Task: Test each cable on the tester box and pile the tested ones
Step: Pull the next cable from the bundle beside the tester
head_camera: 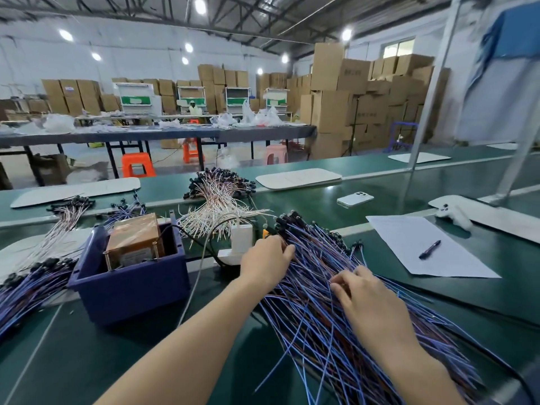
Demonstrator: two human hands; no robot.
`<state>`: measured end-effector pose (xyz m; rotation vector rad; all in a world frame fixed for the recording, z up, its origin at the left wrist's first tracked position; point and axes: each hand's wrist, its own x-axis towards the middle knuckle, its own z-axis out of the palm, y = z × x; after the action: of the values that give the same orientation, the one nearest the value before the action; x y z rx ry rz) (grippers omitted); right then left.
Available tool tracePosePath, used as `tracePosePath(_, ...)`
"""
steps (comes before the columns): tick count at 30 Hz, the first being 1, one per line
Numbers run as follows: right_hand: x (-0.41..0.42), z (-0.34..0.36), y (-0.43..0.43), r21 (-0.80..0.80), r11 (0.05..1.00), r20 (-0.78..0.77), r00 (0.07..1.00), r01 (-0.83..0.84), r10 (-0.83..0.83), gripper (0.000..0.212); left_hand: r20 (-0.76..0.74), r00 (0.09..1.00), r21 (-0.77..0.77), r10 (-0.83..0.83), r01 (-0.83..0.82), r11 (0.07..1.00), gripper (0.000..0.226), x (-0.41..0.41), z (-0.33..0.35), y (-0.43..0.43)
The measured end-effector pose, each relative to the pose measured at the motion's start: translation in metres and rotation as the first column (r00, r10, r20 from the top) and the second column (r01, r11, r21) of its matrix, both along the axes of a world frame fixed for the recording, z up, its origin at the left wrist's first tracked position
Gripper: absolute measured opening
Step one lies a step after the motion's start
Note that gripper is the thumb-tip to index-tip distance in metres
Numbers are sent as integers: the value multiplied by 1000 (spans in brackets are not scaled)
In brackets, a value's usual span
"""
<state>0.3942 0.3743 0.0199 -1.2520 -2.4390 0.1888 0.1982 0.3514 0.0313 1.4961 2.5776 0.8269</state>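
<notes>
Status, judged from how the piles lie:
- no cable is seen connected to the tape-wrapped brown tester box (133, 244), which is seated in a dark blue plastic bin (128, 290)
- the heap of thin blue and brown cables with black plug ends (336, 317), right of the bin on the green belt bench (102, 361), is taken as the untested stock, and it is the largest group
- the smaller pile of the same blue cables (29, 287), left of the bin and cut by the frame edge, is taken as the tested pile
- most of the job is therefore judged as left; the step in hand looks like picking the next cable

Hands: the left hand (267, 263) is laid on the plug end of the heap, the right hand (369, 299) further down the strands, the two held apart. Fingers of both are curled into the wires, but whether a single cable is actually pinched cannot be told

Counts:
- 2 hands, 1 tester box, 1 bin
- cable groups: 5 made out, namely the heap, the left pile, a pale pink-white pile (219, 200) behind the bin, and 2 small bundles (70, 207) back left
- single cables: too many to be counted
- 1 white phone (355, 198), 1 paper sheet (409, 238), 1 dark pen (429, 249) lying on it
</notes>
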Motion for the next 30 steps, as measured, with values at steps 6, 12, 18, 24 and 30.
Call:
tracePosePath(6, -2, -8, -5, 102, 995, 21, 1000, 12, -15, 18, -159, 987, -18, 26, -29, 999, 32, 5, -7, 4)
tracePosePath(12, -6, -9, -9, 179, 984, -64, 998, -14, 25, 20, -136, 986, 58, -100, 109, 992, 32, -5, -5, -25)
tracePosePath(18, -48, -4, -44, 280, 953, -343, 914, -118, 214, 18, 66, 989, 202, -134, 118, 972, 38, -30, -23, -98)
tracePosePath(24, -116, -27, -97, 286, 865, -307, 816, -412, 490, 15, 431, 902, 466, -20, -203, 861, 36, -60, -57, -183)
tracePosePath(30, -181, -56, -145, 201, 798, -288, 744, -568, 603, 18, 694, 712, 488, 112, -578, 654, 42, -84, -85, -238)
